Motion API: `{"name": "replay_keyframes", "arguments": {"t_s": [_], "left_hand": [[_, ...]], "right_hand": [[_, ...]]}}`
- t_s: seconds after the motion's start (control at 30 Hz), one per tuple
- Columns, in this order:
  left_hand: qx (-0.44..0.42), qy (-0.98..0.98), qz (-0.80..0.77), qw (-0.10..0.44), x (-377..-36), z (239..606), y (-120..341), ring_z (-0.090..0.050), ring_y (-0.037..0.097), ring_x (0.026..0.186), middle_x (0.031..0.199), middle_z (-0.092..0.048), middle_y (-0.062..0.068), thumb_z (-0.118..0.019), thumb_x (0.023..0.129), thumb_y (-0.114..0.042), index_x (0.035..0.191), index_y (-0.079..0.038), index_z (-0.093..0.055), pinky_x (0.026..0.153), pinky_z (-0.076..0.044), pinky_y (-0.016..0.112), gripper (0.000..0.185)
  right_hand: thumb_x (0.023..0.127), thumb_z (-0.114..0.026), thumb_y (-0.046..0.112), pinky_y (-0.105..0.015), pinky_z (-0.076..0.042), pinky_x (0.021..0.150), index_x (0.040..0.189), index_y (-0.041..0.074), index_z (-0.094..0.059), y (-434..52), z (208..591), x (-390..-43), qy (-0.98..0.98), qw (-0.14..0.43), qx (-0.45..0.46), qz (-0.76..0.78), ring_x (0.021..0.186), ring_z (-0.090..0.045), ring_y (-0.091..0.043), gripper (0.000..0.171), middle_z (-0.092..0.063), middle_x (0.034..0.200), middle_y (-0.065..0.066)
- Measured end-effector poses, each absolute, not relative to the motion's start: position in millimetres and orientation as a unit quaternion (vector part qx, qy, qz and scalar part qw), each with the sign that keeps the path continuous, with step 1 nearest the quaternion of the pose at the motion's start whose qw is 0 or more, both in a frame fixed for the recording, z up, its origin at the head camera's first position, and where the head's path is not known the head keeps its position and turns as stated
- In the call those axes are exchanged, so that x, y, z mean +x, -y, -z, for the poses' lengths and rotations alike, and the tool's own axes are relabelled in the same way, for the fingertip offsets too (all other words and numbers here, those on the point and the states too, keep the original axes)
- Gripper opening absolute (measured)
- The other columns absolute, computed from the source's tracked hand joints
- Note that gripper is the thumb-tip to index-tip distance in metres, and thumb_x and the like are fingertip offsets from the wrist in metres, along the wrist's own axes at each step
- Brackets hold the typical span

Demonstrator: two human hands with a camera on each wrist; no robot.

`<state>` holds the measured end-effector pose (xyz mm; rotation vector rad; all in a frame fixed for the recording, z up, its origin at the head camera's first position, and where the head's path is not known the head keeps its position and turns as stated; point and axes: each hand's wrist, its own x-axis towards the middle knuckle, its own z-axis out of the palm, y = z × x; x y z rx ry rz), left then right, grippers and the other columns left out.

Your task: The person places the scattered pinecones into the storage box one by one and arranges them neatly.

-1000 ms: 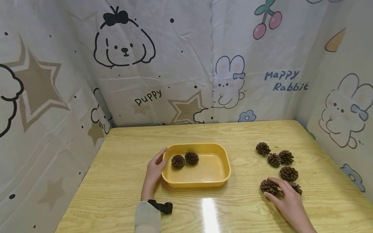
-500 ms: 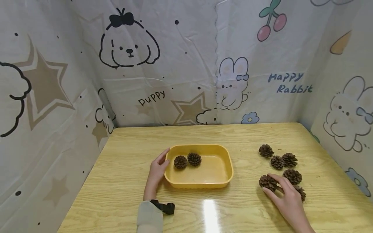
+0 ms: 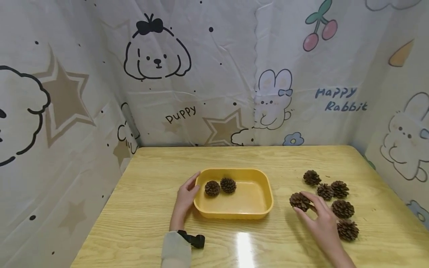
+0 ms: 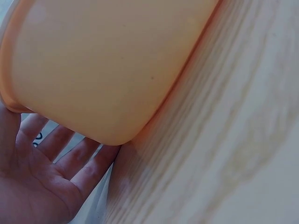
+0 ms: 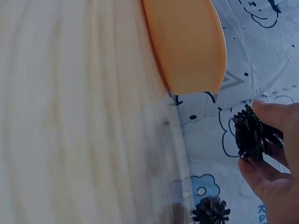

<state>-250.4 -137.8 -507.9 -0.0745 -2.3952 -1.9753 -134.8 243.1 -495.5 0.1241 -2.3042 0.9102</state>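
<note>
Pine cone (image 3: 299,201), held: small, dark brown, rounded, with open woody scales standing out all round; pinched between thumb and fingertips of the right hand (image 3: 321,220), just clear of the tabletop (image 3: 151,186) to the right of the tray and toward the near edge; seen in the right wrist view as a bristly dark cone (image 5: 251,133) against the curled fingers. Right hand: forearm entering from the near right corner, palm down, fingers bent round the cone, wrist low over the wood. Tray (image 3: 258,210): yellow plastic, rectangular with rounded corners, shallow, set near the middle of the tabletop; contains two pine cones (image 3: 220,186) side by side and touching at its left end. Left hand (image 3: 186,196): resting against the left end wall of the tray, fingers straight and relaxed, thumb up by the rim, holding nothing; sleeve and a black strap at the wrist toward the near edge; the left wrist view shows an open palm beneath the tray's rounded corner (image 4: 117,84). Loose pine cones (image 3: 331,195): five, clustered toward the right edge of the tabletop, just beyond and beside the right hand. Tabletop: pale wood grain, glossy.
</note>
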Motion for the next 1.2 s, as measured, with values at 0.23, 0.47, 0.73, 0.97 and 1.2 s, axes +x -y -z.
{"name": "replay_keyframes", "arguments": {"t_s": [0.23, 0.47, 0.73, 0.97, 1.2], "left_hand": [[-0.025, 0.771, 0.636, 0.022, -252, 514, 137, -0.051, 0.036, 0.133, 0.145, -0.052, 0.017, -0.053, 0.096, -0.005, 0.142, -0.011, -0.053, 0.107, -0.048, 0.044, 0.047], [-0.020, 0.771, 0.636, 0.017, -251, 515, 135, -0.052, 0.035, 0.133, 0.145, -0.053, 0.016, -0.053, 0.095, -0.006, 0.142, -0.013, -0.054, 0.108, -0.047, 0.046, 0.047], [-0.024, 0.774, 0.632, 0.017, -250, 513, 137, -0.050, 0.036, 0.135, 0.147, -0.051, 0.015, -0.052, 0.096, -0.006, 0.142, -0.013, -0.053, 0.110, -0.045, 0.047, 0.047], [-0.021, 0.772, 0.635, 0.016, -250, 511, 138, -0.048, 0.035, 0.136, 0.147, -0.051, 0.015, -0.052, 0.096, -0.007, 0.142, -0.014, -0.053, 0.111, -0.044, 0.047, 0.047], [-0.025, 0.773, 0.633, 0.020, -252, 514, 139, -0.048, 0.036, 0.136, 0.147, -0.050, 0.016, -0.052, 0.096, -0.006, 0.142, -0.012, -0.053, 0.110, -0.045, 0.047, 0.047]], "right_hand": [[0.063, -0.085, -0.004, 0.004, -0.029, 0.102, 0.127, 0.002, -0.062, -228, 493, -151, 0.861, 0.361, 0.105, -0.344, 0.122, -0.037, 0.023, 0.068, -0.064, 0.121, -0.020], [0.062, -0.084, -0.007, 0.003, -0.032, 0.101, 0.127, 0.004, -0.063, -213, 488, -160, 0.842, 0.381, 0.127, -0.360, 0.122, -0.040, 0.019, 0.069, -0.065, 0.120, -0.020], [0.060, -0.085, -0.008, 0.001, -0.034, 0.103, 0.125, 0.000, -0.063, -203, 488, -174, 0.832, 0.390, 0.164, -0.358, 0.123, -0.041, 0.017, 0.070, -0.064, 0.117, -0.022], [0.060, -0.084, -0.009, 0.002, -0.034, 0.102, 0.123, -0.001, -0.063, -190, 485, -189, 0.834, 0.380, 0.191, -0.353, 0.118, -0.049, 0.010, 0.067, -0.065, 0.117, -0.019], [0.064, -0.085, -0.007, 0.003, -0.038, 0.096, 0.122, -0.002, -0.063, -172, 481, -202, 0.842, 0.356, 0.214, -0.343, 0.102, -0.063, -0.028, 0.062, -0.065, 0.116, -0.018]]}}
